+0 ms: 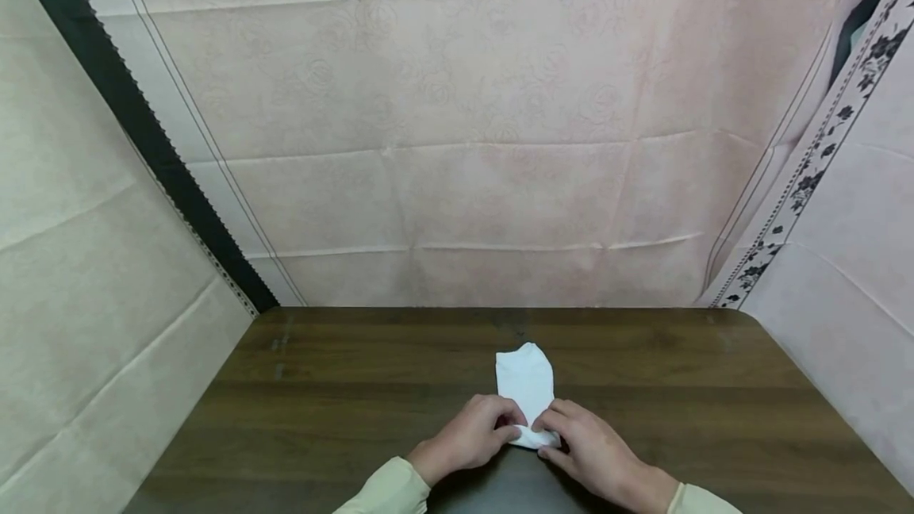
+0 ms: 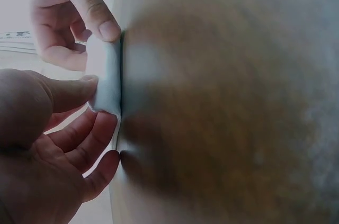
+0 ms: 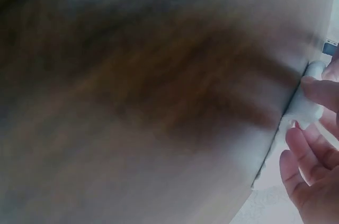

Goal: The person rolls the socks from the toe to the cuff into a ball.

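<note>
On the table lies a strip of soft white sheet (image 1: 525, 379), paper or cloth, with an uneven far edge. Its near end is rolled into a thick fold (image 1: 534, 439). My left hand (image 1: 480, 431) pinches the left part of this roll between thumb and curled fingers. From the right, my right hand (image 1: 589, 450) holds the other end the same way. In the left wrist view the white roll (image 2: 107, 70) sits under both thumbs. The right wrist view shows the roll (image 3: 304, 105) at its edge, partly hidden by the right hand's fingers (image 3: 299, 147).
A brown wooden table (image 1: 343, 387) with rounded far corners carries the sheet. Pale patterned cloth hangs behind it (image 1: 457, 197) and along both sides, with a dark strip (image 1: 164, 157) at the left and a floral border (image 1: 807, 189) at the right.
</note>
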`<state>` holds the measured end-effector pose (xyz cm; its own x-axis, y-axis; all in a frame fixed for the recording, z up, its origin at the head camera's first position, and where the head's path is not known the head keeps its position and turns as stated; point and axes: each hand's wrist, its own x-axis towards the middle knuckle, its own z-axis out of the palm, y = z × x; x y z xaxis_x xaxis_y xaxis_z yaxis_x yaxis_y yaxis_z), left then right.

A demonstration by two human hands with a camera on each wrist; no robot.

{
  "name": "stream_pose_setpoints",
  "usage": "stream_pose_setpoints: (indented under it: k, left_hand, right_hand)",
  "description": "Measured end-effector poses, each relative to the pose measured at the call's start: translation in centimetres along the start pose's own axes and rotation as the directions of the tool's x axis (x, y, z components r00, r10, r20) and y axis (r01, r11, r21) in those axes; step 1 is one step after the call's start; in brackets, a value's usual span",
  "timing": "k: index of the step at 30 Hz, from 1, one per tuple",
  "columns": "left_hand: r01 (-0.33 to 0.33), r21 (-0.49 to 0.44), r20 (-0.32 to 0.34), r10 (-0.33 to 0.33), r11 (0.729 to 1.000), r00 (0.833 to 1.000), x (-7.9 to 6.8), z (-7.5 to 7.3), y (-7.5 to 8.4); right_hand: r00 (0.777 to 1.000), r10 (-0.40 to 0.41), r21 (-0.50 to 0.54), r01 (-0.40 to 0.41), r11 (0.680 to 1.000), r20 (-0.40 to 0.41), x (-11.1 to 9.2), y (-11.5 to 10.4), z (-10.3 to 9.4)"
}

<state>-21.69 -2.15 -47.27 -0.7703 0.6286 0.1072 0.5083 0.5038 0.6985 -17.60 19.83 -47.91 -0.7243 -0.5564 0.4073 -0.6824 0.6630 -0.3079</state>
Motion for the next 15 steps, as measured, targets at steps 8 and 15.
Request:
stream_pose_setpoints:
  k: [8, 15]
  left_hand:
    - [-0.028, 0.04, -0.036, 0.03, 0.999, 0.999, -0.3, -0.05, 0.13]
    - [-0.057, 0.098, -0.031, 0.06, 0.994, 0.998, -0.6, -0.08, 0.24]
  right_hand:
    - [0.999, 0.007, 0.024, -0.008, 1.0, 0.047, 0.11, 0.22, -0.1]
    - [0.997, 0.027, 0.074, -0.032, 0.997, 0.074, 0.17, 0.45, -0.26]
